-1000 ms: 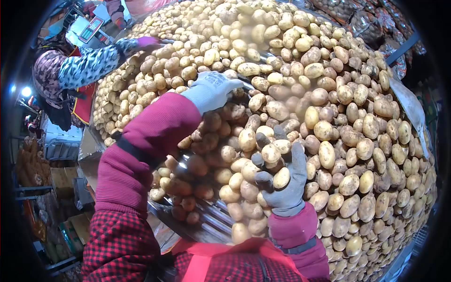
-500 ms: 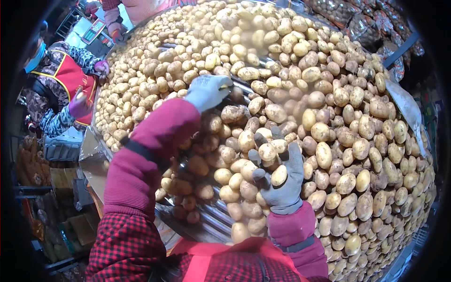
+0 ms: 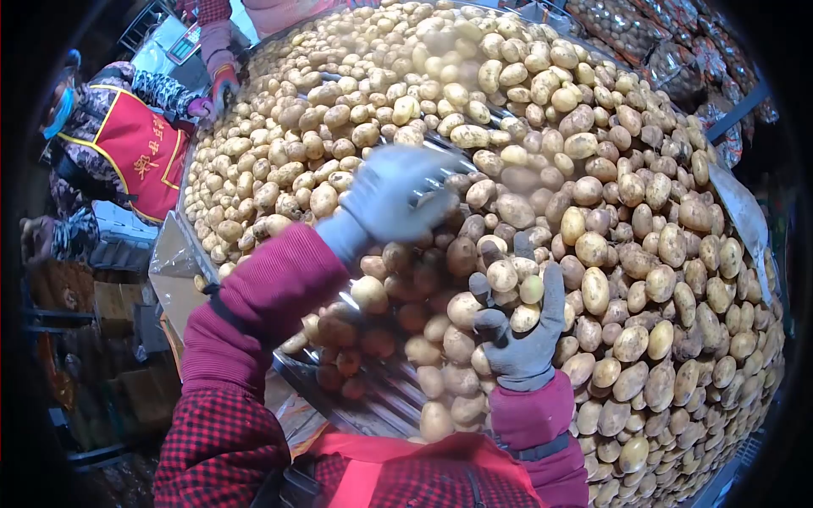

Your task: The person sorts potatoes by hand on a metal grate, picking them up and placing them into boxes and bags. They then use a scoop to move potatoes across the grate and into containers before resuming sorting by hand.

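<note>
A broad heap of potatoes [image 3: 631,345] fills most of the view. Over its middle is my left hand [image 3: 396,196] in a pale blue glove, blurred by motion, so its finger state and anything in it cannot be made out. Lower and to the right, my right hand [image 3: 522,334] in a grey glove is palm up, fingers curled around several small potatoes [image 3: 501,275], one of them greenish. Metal slats [image 3: 385,385] show between the potatoes in front of me, and more show beyond my left hand.
A person in a red apron [image 3: 144,157] stands at the left edge of the heap. Another person's gloved hand [image 3: 224,85] is at the top left. A cardboard box [image 3: 182,271] stands by the near left edge. Filled net bags [image 3: 622,30] lie at the top right.
My left hand has moved right and slightly nearer to me. A greenish potato now shows in my right hand. The person in the apron has lowered a raised hand and turned slightly.
</note>
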`<action>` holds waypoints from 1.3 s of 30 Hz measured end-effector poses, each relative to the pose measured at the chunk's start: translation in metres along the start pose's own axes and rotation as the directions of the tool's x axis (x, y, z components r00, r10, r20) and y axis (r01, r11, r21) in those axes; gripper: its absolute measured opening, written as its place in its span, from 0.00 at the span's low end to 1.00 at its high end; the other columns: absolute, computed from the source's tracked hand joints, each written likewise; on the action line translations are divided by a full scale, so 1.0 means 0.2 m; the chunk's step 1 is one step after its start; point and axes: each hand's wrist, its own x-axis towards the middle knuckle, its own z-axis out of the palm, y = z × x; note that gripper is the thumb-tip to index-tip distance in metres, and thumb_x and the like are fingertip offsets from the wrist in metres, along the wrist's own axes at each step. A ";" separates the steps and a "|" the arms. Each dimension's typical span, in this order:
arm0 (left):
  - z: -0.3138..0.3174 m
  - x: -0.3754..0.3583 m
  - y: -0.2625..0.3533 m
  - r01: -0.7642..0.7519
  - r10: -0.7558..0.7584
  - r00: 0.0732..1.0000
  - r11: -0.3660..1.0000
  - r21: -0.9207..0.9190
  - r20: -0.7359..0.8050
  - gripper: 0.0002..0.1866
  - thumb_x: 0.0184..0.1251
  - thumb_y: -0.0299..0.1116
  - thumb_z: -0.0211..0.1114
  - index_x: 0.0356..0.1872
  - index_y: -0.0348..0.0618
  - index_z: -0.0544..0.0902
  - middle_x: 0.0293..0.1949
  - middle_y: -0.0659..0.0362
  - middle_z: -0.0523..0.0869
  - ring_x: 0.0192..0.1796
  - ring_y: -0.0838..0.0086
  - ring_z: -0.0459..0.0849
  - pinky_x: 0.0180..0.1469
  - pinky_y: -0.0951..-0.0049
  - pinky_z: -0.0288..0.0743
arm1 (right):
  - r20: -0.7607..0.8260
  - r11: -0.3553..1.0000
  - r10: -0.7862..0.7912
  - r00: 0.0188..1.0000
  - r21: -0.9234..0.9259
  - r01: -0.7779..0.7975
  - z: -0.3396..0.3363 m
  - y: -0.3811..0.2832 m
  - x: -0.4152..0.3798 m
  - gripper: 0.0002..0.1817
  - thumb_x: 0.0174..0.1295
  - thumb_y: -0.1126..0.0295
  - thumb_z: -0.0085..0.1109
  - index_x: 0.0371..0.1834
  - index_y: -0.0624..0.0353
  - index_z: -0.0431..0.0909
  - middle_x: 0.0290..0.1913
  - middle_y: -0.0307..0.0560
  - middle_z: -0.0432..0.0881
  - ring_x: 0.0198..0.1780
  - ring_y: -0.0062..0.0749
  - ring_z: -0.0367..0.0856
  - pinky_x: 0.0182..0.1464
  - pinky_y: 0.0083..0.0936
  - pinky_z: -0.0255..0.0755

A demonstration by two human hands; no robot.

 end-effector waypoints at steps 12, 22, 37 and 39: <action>0.05 -0.07 -0.47 0.246 -0.591 0.657 0.756 0.607 0.469 0.23 0.77 0.60 0.55 0.58 0.62 0.87 0.50 0.55 0.91 0.57 0.53 0.82 0.57 0.46 0.65 | 0.109 0.964 0.141 0.984 0.213 -0.161 -0.01 -0.02 0.02 0.34 0.82 0.62 0.55 0.85 0.53 0.52 0.81 0.61 0.67 0.69 0.45 0.81 0.57 0.35 0.87; -0.15 -0.28 -0.25 0.129 -0.281 0.771 0.948 0.292 0.572 0.18 0.75 0.51 0.60 0.39 0.47 0.86 0.34 0.47 0.86 0.41 0.46 0.85 0.45 0.48 0.78 | 0.159 0.934 -0.162 0.974 -0.293 0.203 -0.04 0.05 -0.01 0.32 0.82 0.66 0.51 0.84 0.56 0.52 0.77 0.62 0.71 0.68 0.46 0.82 0.54 0.32 0.86; 0.11 -0.06 -0.66 0.207 -0.627 0.632 0.702 0.681 0.455 0.17 0.69 0.44 0.66 0.54 0.51 0.84 0.48 0.49 0.90 0.53 0.50 0.89 0.54 0.46 0.80 | -0.079 0.990 0.004 0.997 -0.138 -0.015 -0.04 0.04 -0.01 0.28 0.87 0.52 0.37 0.82 0.55 0.60 0.80 0.56 0.70 0.67 0.50 0.83 0.48 0.33 0.87; 0.08 -0.03 -0.67 0.222 -0.599 0.643 0.742 0.633 0.477 0.16 0.69 0.43 0.66 0.53 0.50 0.85 0.48 0.48 0.90 0.52 0.50 0.89 0.53 0.46 0.80 | -0.228 0.966 -0.028 0.973 -0.258 -0.033 -0.06 0.06 0.01 0.32 0.86 0.44 0.33 0.80 0.51 0.66 0.78 0.53 0.73 0.64 0.48 0.85 0.47 0.35 0.87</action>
